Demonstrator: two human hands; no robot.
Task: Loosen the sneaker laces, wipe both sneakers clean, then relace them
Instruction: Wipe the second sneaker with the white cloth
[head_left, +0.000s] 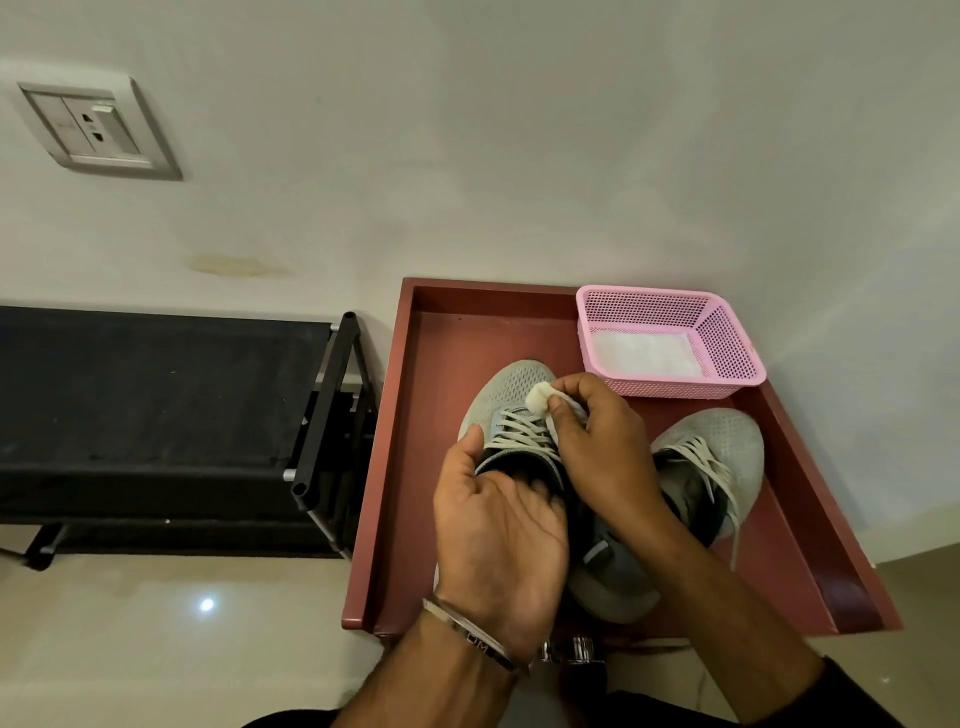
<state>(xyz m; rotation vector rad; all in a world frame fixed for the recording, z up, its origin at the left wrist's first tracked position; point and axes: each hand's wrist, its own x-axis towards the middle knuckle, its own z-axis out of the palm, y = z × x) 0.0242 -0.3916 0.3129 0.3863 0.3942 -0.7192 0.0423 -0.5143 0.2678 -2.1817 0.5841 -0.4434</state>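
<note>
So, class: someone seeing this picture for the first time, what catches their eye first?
Two hands at the centre: the right hand pinches a small white wipe against the grey mesh sneaker that the left hand grips. A bright pink perforated plastic basket sits behind, on the dark red tray.

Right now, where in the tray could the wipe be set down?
Bare tray floor lies left of the basket, beyond the left sneaker. The near middle is crowded: both sneakers, both hands. The strip along the right wall is narrow.
</note>
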